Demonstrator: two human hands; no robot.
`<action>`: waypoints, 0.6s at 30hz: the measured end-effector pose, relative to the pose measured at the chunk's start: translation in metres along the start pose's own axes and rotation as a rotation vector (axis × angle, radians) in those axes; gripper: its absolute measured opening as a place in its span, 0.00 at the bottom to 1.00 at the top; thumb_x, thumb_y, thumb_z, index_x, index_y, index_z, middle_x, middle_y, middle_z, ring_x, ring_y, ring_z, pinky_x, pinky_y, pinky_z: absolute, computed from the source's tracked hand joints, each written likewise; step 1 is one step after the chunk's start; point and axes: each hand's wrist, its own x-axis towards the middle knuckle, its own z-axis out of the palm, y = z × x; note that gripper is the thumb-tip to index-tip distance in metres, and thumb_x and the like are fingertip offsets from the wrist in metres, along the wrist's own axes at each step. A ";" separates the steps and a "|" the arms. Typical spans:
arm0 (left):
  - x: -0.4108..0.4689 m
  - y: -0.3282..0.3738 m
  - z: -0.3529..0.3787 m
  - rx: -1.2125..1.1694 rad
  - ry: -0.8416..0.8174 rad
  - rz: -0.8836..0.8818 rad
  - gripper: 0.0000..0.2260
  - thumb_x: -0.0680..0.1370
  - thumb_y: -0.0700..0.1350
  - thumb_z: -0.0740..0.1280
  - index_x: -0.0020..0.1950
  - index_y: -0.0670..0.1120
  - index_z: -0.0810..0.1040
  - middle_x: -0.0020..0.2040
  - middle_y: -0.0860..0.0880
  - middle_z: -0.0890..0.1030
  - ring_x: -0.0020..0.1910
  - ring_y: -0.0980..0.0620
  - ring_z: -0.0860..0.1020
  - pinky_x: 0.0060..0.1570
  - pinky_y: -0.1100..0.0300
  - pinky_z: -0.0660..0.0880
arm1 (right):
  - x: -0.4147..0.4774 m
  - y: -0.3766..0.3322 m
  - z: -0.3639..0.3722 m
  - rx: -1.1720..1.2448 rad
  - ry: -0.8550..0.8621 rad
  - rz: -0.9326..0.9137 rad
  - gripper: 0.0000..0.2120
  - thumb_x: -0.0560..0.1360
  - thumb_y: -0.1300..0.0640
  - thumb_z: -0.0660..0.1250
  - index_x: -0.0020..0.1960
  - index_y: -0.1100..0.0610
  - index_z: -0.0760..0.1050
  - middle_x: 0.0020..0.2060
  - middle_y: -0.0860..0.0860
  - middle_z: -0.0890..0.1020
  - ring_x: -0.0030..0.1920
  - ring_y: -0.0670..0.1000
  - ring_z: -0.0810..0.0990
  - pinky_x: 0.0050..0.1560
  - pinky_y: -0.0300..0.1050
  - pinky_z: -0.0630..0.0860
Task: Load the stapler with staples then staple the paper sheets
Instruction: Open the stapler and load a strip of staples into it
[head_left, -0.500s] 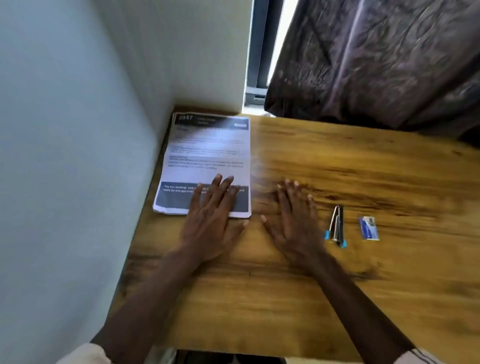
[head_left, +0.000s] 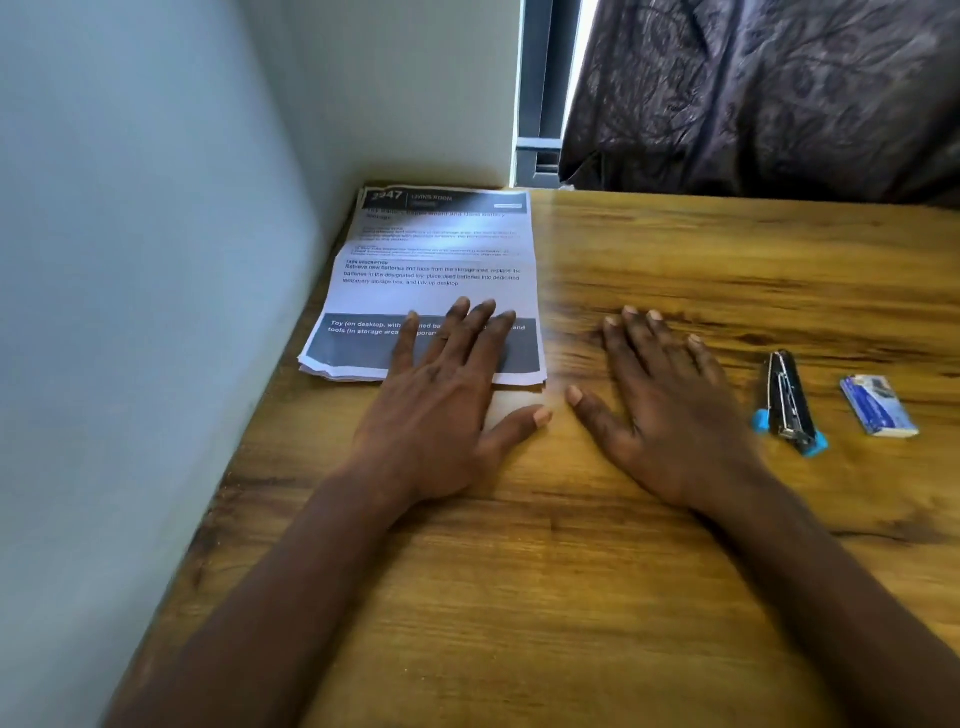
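A stack of printed paper sheets (head_left: 436, 260) lies on the wooden table (head_left: 571, 597) against the left wall. My left hand (head_left: 447, 400) lies flat, its straight fingers resting on the near edge of the sheets. My right hand (head_left: 660, 410) lies flat on the bare wood to the right of the paper, holding nothing. A small black stapler (head_left: 787, 402) with blue ends lies just right of my right hand, not touching it. Further right lies a small blue and white staple box (head_left: 879, 405).
A white wall (head_left: 130, 312) runs along the table's left edge and meets a back wall behind the paper. A dark patterned curtain (head_left: 769, 93) hangs behind the table's far right edge, beside a bright window gap (head_left: 540, 104).
Both hands stay flat in the same places. The view has shifted slightly; nothing on the table has moved.
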 end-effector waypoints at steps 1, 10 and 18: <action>-0.001 0.000 0.001 -0.005 0.009 0.004 0.42 0.77 0.74 0.49 0.83 0.53 0.43 0.84 0.53 0.45 0.82 0.54 0.39 0.80 0.41 0.39 | -0.001 0.001 0.001 0.002 -0.003 0.004 0.42 0.75 0.26 0.34 0.82 0.49 0.34 0.81 0.49 0.36 0.81 0.49 0.35 0.80 0.55 0.39; 0.000 0.000 0.003 0.010 0.049 0.029 0.39 0.77 0.73 0.53 0.83 0.54 0.51 0.84 0.50 0.53 0.83 0.50 0.49 0.79 0.40 0.42 | -0.009 -0.003 -0.005 0.093 0.046 0.008 0.39 0.79 0.28 0.45 0.83 0.49 0.47 0.83 0.49 0.47 0.82 0.51 0.45 0.80 0.55 0.43; -0.005 0.008 -0.005 0.040 0.042 0.011 0.35 0.77 0.72 0.54 0.80 0.56 0.61 0.82 0.51 0.61 0.80 0.49 0.61 0.79 0.42 0.50 | -0.022 -0.006 -0.006 0.116 0.104 0.022 0.37 0.79 0.29 0.48 0.82 0.48 0.52 0.82 0.50 0.52 0.82 0.51 0.50 0.79 0.55 0.47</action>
